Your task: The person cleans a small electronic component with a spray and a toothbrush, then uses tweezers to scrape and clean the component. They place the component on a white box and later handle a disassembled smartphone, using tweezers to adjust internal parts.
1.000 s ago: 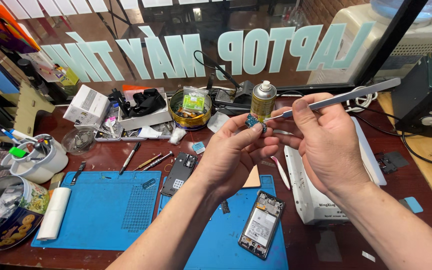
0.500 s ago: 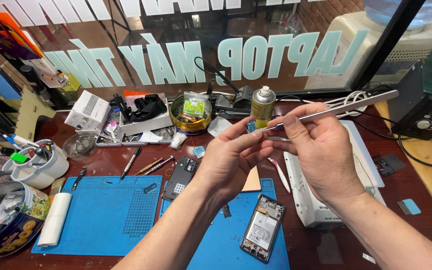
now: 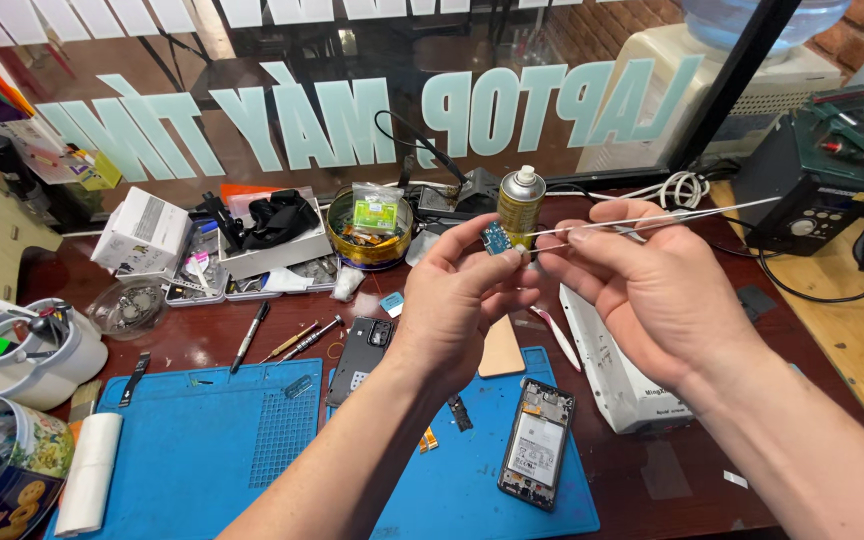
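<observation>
Picking at small blue circuit board (image 3: 497, 238) – left hand (image 3: 457, 300) fingers pinching it, right hand (image 3: 652, 290) clamped on tweezers (image 3: 652, 217) – next likely needs steady tip placement.

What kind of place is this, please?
Probably a phone repair bench: an opened phone lies on a blue mat, the hands hold a small circuit board and tweezers, and a soldering station stands nearby.

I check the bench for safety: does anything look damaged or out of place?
The opened phone lies backless, insides exposed, on the blue mat. Small flex parts lie loose beside it. Nothing looks spilled.
</observation>
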